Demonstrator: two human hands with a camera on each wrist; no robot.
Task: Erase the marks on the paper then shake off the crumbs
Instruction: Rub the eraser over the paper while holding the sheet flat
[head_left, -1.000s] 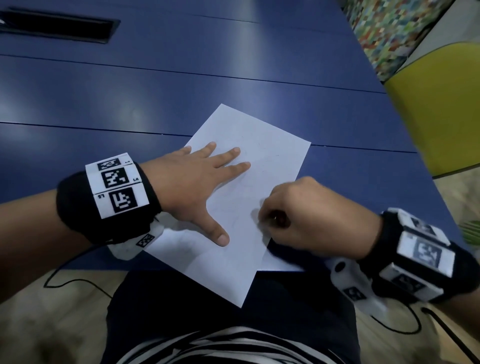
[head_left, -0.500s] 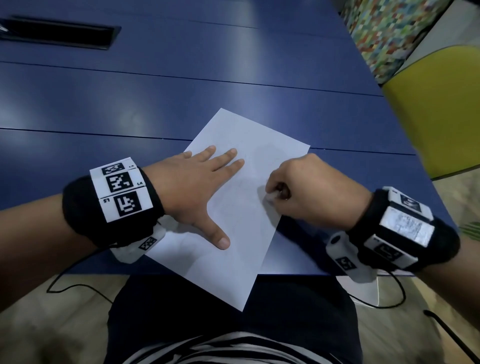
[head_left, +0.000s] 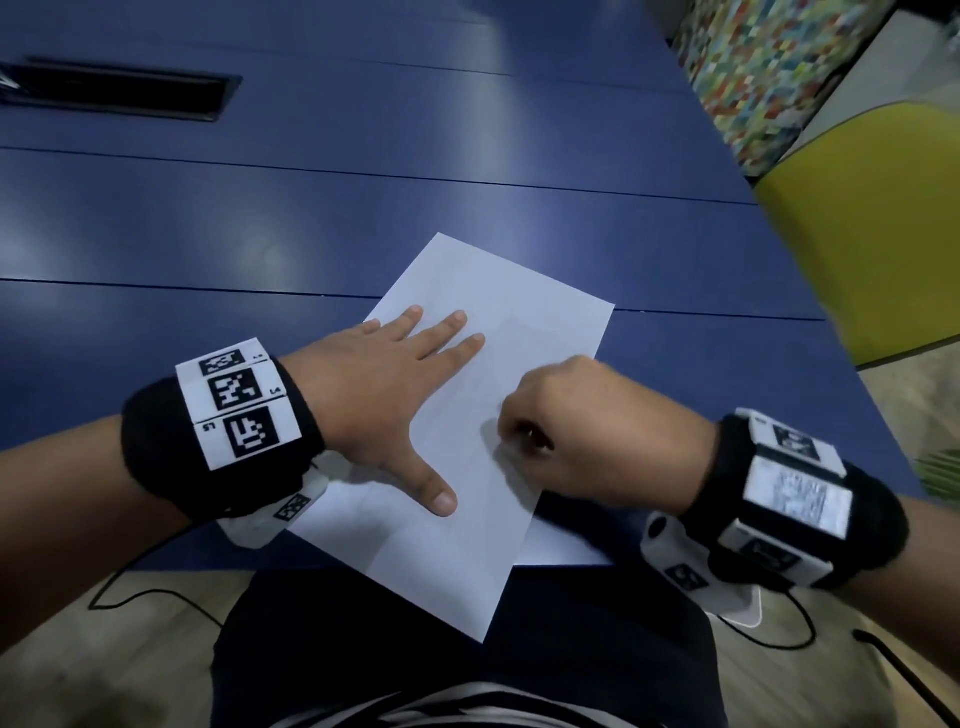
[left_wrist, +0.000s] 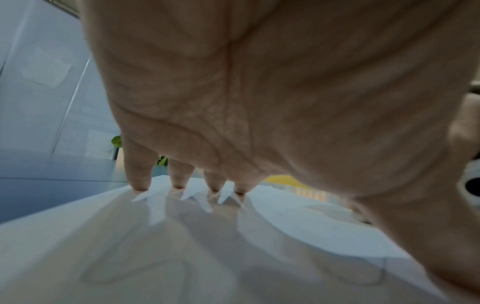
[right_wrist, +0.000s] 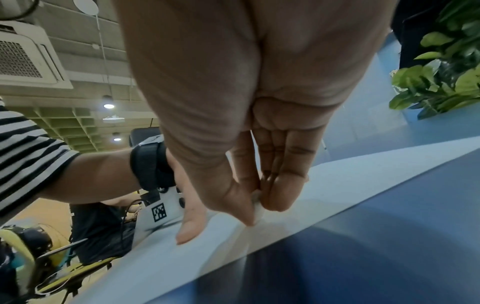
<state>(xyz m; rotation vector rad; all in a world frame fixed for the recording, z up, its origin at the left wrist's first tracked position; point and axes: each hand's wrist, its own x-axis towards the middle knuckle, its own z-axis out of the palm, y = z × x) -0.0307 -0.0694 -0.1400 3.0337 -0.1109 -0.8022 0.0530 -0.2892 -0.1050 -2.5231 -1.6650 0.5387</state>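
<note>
Left hand (head_left: 379, 395) flat on paper (head_left: 498, 322); right hand (head_left: 582, 431) pinches eraser (right_wrist: 257, 207) (white).

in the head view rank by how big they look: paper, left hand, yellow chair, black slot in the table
1. paper
2. yellow chair, cut off by the frame edge, so close to the paper and unsure
3. left hand
4. black slot

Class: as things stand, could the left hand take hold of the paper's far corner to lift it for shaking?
Probably yes. The left hand lies flat on the paper, fingertips near the bare far corner; the right hand, pinching the eraser, works nearer.
</note>
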